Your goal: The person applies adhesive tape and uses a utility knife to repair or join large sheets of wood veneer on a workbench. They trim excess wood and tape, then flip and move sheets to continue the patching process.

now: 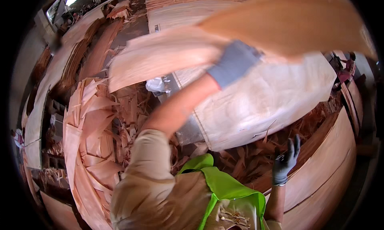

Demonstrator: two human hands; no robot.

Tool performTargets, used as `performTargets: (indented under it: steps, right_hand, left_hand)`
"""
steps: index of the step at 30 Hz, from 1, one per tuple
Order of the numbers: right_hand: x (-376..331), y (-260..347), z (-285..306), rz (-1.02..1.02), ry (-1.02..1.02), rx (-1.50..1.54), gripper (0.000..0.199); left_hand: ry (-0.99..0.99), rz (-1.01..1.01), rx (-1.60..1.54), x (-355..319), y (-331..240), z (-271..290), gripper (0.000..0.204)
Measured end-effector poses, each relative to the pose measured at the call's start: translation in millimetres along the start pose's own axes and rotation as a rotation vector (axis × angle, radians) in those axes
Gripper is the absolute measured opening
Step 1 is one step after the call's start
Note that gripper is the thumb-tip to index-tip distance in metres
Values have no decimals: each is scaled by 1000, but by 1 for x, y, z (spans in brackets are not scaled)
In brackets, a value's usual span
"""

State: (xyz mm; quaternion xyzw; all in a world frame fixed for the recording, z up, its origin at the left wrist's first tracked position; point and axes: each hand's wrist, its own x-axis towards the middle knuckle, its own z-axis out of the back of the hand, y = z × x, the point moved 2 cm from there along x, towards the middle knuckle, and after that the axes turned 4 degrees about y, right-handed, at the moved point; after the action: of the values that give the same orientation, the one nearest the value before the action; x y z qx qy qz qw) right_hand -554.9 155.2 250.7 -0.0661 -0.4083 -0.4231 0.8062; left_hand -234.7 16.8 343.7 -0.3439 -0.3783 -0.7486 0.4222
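Observation:
My left hand [237, 62], in a grey glove, reaches far across and is closed on a long, thin wood veneer sheet [292, 24]. The sheet is raised, bent and blurred by motion; its paler part spreads left of the hand and its browner part right. Under it lies a broad pale sheet [256, 104] on a work surface. My right hand [286, 160], gloved in grey with dark fingertips, is held up at the lower right, away from the sheet. Its fingers are apart and nothing is in them.
A heap of torn veneer strips [90, 142] rises at the left. More scraps [244, 162] lie between me and the pale sheet. Veneer stacks stand at the right [324, 178], far left [60, 74] and back [192, 8]. Another person [347, 68] is at the far right.

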Motion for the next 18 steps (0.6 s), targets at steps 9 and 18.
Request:
performTargets:
  steps: [9, 18]
  right_hand:
    - [114, -98, -136, 5, 144, -113, 63]
    - [100, -210, -295, 51, 508, 67, 23]
  left_hand:
    - [279, 118, -301, -37, -112, -149, 17]
    - [466, 413, -289, -178, -95, -170, 36]
